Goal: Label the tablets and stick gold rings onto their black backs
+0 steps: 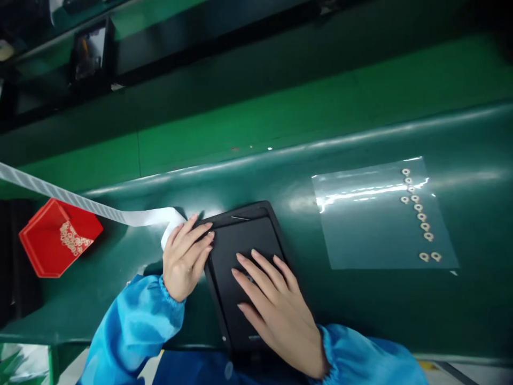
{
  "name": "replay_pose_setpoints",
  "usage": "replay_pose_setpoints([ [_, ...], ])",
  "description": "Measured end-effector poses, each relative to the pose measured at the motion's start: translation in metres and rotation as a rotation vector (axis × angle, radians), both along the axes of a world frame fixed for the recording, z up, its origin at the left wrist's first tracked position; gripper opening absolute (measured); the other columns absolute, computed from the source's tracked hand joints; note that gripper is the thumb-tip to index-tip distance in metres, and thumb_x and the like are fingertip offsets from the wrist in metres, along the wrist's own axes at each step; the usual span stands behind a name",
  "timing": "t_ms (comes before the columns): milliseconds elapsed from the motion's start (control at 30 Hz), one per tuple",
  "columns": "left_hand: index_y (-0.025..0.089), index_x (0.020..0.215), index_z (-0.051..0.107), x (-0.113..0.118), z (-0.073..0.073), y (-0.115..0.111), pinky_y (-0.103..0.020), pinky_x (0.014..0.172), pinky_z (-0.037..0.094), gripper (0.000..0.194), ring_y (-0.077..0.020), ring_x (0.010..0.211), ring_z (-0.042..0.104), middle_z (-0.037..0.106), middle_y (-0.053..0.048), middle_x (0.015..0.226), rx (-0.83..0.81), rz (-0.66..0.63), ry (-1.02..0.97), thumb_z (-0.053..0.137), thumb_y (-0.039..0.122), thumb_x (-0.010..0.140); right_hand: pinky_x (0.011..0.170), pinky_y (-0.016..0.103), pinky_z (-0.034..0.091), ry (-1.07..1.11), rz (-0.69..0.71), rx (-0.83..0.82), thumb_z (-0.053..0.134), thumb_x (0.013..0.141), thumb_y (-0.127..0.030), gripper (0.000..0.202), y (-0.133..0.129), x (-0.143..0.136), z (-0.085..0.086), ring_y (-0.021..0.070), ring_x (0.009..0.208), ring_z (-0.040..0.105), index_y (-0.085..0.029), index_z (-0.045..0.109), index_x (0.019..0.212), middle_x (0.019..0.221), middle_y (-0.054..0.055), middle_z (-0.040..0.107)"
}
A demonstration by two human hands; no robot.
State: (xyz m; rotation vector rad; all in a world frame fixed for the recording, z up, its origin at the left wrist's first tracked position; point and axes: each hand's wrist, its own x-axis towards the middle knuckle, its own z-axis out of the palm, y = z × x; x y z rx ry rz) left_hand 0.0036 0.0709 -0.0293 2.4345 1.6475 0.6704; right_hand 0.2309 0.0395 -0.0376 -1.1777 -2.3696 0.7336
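Observation:
A black rectangular panel point(236, 243) with a raised rim lies at the front edge of the green work surface. My right hand point(276, 310) rests flat on it with the fingers spread, holding nothing. At the panel's upper left corner is my left hand point(183, 259), its fingers together and their tips on the rim. A white strip point(148, 216) runs from the left edge of the view to behind the left hand's fingers; whether the hand grips it is hidden.
A red tray point(50, 240) with many small rings stands at the left. On the right lies a clear plastic sheet point(360, 230) bearing several small ring-shaped parts point(418, 207). Dark ledges and a black box point(91, 53) are at the back.

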Motion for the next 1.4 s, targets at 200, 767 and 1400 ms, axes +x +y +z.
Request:
replay_pose_setpoints([
  [200,0.017,0.114,0.067,-0.006,0.012,0.017,-0.041,0.104,0.043,0.021,-0.0275,0.122,0.061,0.066,-0.012,0.127,0.032,-0.114,0.125,0.063,0.016,0.093,0.122,0.045,0.006,-0.05,0.06,0.015,0.051,0.1,-0.04,0.041,-0.002,0.001,-0.002,0.027,0.144,0.029,-0.02,0.058,0.136,0.154,0.006,0.042],
  [767,0.012,0.108,0.067,-0.002,0.0,0.017,-0.04,0.102,0.055,0.027,-0.0255,0.122,0.061,0.068,-0.013,0.12,-0.015,-0.08,-0.194,0.068,0.0,0.084,0.122,0.043,0.005,-0.035,0.041,0.008,0.05,0.1,-0.039,0.041,0.001,0.0,0.001,0.0263,0.142,0.031,-0.019,0.059,0.134,0.153,0.006,0.042],
  [1400,0.023,0.099,0.071,-0.014,-0.002,0.032,-0.033,0.097,0.049,0.01,-0.0187,0.112,0.061,0.062,-0.005,0.121,-0.158,-0.015,-0.275,0.061,0.022,0.094,0.124,0.043,0.007,-0.104,0.085,-0.049,0.049,0.1,-0.047,0.048,0.006,-0.003,0.005,0.0222,0.149,0.017,-0.023,0.049,0.143,0.161,0.0,0.029],
])
